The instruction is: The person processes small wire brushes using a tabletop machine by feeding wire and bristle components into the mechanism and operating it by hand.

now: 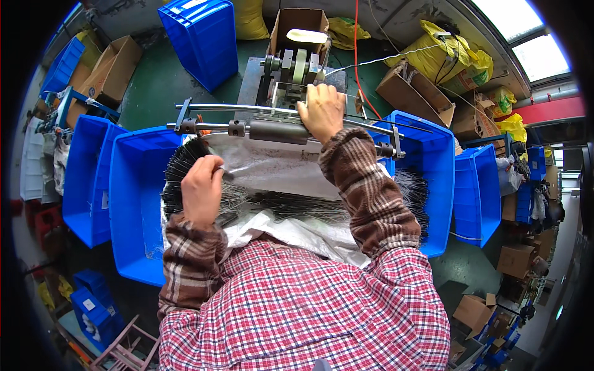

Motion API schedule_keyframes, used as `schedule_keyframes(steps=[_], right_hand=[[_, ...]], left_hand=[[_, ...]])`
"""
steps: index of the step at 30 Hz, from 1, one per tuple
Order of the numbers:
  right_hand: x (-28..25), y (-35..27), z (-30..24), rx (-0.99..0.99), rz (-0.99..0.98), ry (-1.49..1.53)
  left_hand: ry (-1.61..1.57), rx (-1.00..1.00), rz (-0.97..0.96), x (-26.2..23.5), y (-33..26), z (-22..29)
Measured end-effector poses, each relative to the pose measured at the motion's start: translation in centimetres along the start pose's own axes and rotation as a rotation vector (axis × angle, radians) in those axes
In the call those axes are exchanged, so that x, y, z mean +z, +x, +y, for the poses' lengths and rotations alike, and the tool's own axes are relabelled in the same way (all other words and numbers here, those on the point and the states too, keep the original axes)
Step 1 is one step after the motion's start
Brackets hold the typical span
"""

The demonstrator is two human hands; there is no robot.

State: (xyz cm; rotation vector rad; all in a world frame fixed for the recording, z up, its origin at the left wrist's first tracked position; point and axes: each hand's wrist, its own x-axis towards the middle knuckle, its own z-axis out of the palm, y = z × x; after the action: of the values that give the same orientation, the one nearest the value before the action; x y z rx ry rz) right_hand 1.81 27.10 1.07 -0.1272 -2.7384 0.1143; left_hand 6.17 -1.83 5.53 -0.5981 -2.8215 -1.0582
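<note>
My left hand is closed around a thin metal wire picked from a long bundle of dark wires lying across a white sack on my lap. My right hand rests with bent fingers on the dark handle bar of a small metal machine in front of me, by its grey wheel. A long steel rod crosses the machine just behind the bar. My sleeves are red plaid.
Large blue plastic bins stand left and right of my lap, another stands farther back. Cardboard boxes and yellow sacks ring the green floor. A red cable runs up behind the machine.
</note>
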Motion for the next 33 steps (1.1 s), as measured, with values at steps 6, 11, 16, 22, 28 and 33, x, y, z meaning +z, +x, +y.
schedule_keyframes(steps=[6, 11, 16, 22, 28, 33], right_hand=[[-1.0, -1.1, 6.1, 0.061, 0.121, 0.091], [-1.6, -0.4, 9.3, 0.021, -0.035, 0.041], [-9.7, -3.4, 10.0, 0.004, -0.331, 0.400], [-12.6, -4.4, -3.3, -0.373, -0.286, 0.842], [-4.5, -0.7, 1.7, -0.185, 0.031, 0.265], [0.9, 1.0, 5.1, -0.152, 0.068, -0.047]], left_hand=[[-0.159, -0.036, 0.109, -5.2, 0.5, 3.2], [-0.388, -0.024, 0.101, -4.6, 1.2, 4.0], [-0.694, -0.090, -0.009, -3.0, 1.3, 4.4], [-0.968, -0.088, -0.105, 2.4, 2.2, 6.9], [-0.408, -0.019, 0.062, -1.4, 1.4, 3.5], [0.220, -0.017, 0.134, -4.7, -1.4, -1.5]])
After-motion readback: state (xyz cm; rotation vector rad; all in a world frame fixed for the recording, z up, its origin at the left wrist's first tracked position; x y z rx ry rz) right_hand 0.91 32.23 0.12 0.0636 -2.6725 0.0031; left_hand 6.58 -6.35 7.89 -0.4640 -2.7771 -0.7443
